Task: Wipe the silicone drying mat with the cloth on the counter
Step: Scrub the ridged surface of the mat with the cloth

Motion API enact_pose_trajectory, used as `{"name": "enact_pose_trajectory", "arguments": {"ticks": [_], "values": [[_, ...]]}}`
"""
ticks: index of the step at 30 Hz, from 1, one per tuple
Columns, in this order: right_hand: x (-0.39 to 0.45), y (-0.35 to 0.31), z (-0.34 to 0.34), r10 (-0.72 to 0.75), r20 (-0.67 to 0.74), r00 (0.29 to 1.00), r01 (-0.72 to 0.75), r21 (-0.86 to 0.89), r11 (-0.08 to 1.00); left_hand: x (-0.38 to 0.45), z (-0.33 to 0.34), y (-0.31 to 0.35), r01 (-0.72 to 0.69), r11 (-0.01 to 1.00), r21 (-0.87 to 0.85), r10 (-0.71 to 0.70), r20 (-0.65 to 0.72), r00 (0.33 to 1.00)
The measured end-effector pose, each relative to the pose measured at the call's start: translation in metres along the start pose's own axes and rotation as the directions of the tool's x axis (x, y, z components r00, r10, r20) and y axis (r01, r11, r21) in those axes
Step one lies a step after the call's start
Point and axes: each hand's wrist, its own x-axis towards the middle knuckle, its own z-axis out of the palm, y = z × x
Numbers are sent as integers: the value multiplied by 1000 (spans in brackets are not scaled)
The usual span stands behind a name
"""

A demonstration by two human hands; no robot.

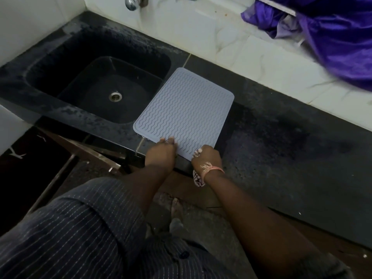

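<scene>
**One mat, two hands at its near edge**

One grey silicone mat (185,111) lies flat on the dark counter (281,141), just beside one sink (96,85). Left hand (162,153) pinches the mat's edge. Right hand (206,157) grips one patterned cloth (198,179).

So the counter's a dark, speckled black stone slab (281,137) with a black sink basin (66,63) sunk into it. Right beside the sink lies a pale grey wavy-ribbed silicone mat (185,109), flat, its near edge at the counter's front.
</scene>
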Motion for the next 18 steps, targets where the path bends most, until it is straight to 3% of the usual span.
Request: {"name": "enact_pose_trajectory", "arguments": {"ticks": [8, 11, 15, 18], "values": [[-2, -15, 16, 12, -17, 1000, -12, 9, 1000, 5, -7, 7, 36, 993, 116, -43, 59, 997], [4, -22, 17, -28, 13, 1000, 28, 44, 999, 8, -6, 4, 89, 995, 36, -89, 6, 996], [26, -46, 9, -133, 187, 973, 108, 138, 985, 6, -14, -6, 74, 993, -91, -80, -63, 995], [48, -46, -16, -206, 236, 950, 157, 214, 964, -2, -15, -23, 75, 983, -166, -113, -232, 966]]}}
